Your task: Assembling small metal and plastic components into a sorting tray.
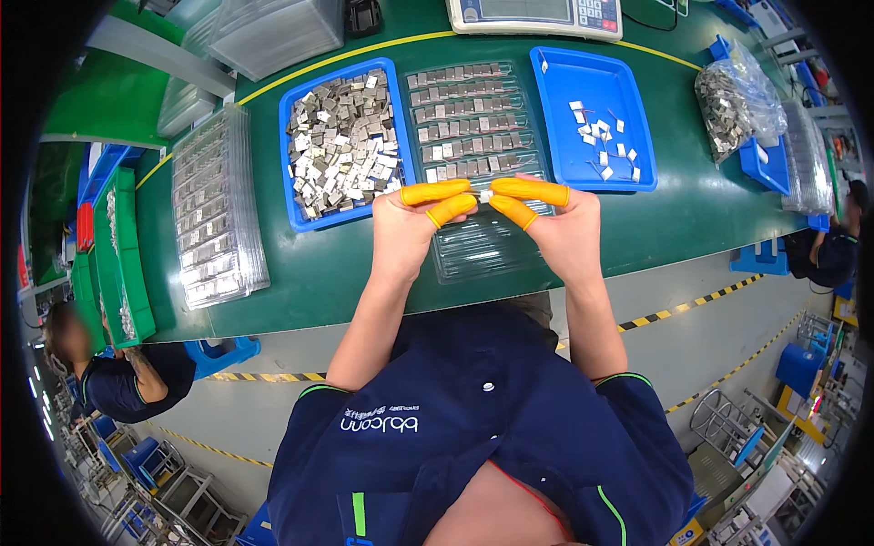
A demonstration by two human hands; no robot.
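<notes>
Both hands (487, 214) pinch one small metal part (485, 195) together.

We stand at a green counter (300, 282) edged with a yellow line, over a grey floor (701, 337) marked with black-and-yellow tape (692, 303); blue bins (801, 364) and metal racks (719, 423) sit around us

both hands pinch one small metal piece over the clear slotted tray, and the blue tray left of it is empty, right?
Not quite. In the head view the blue tray on the left is heaped with metal pieces, not empty. Both hands, left hand and right hand, do pinch the small metal piece over the clear slotted tray.
</notes>
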